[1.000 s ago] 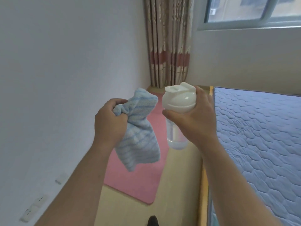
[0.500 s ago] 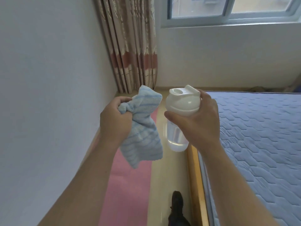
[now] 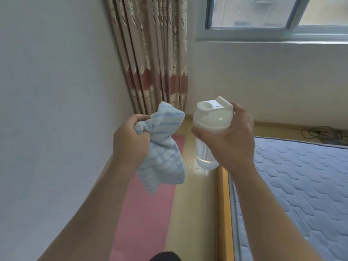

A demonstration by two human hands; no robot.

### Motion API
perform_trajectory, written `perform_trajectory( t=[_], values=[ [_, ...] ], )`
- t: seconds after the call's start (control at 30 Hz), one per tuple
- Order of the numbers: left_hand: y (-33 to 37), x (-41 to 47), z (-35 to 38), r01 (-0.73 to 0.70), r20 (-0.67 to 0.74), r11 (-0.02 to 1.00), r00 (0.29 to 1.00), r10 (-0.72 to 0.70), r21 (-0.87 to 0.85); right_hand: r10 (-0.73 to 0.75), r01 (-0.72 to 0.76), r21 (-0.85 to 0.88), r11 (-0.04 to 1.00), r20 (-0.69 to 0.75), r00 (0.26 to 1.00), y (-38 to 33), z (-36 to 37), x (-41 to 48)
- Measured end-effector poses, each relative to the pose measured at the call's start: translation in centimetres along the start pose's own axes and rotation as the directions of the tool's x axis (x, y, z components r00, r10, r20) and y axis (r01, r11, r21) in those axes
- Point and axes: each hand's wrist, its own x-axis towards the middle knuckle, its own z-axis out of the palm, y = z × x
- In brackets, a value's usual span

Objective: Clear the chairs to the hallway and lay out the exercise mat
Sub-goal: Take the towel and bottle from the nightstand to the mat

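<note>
My left fingers [image 3: 139, 117] grip a towel [image 3: 163, 159], my right fingers [image 3: 238, 110] the bottle [image 3: 212, 119] lid; the pink mat [image 3: 146, 213] looks light and floppy, best taken at its end edge.

Your mat [image 3: 146, 213] lies on the floor [image 3: 195, 213] along the left wall [image 3: 56, 110], the bed [image 3: 293, 185] to its right; the curtain [image 3: 156, 59] hangs in the far corner.
</note>
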Motion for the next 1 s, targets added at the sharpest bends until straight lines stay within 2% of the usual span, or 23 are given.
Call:
perform_trajectory(
  t=[0.27, 0.63, 0.8, 1.0],
  values=[
    [-3.6, 19.2, 9.3, 0.003, -0.02, 1.0, 1.0, -0.003, -0.02, 0.001, -0.001, 0.007, 1.0, 0.04, 0.999, 5.5, 10.4, 17.7],
    [-0.1, 41.3, 18.4, -0.117, -0.013, 0.992, 0.993, 0.117, -0.038, -0.023, 0.023, 0.021, 1.0, 0.016, 1.0, 7.8, 19.5, 39.2],
    [1.1, 48.6, 22.5, -0.109, -0.059, 0.994, 0.992, 0.108, -0.002, -0.063, 0.059, 0.068, 0.996, 0.05, 0.997, 10.8, 23.7, 48.1],
    [3.1, 56.2, 26.9, -0.065, -0.214, 0.995, 0.974, 0.079, 0.072, -0.153, 0.128, 0.161, 0.979, 0.154, 0.976, 13.1, 28.2, 59.8]
  ],
)
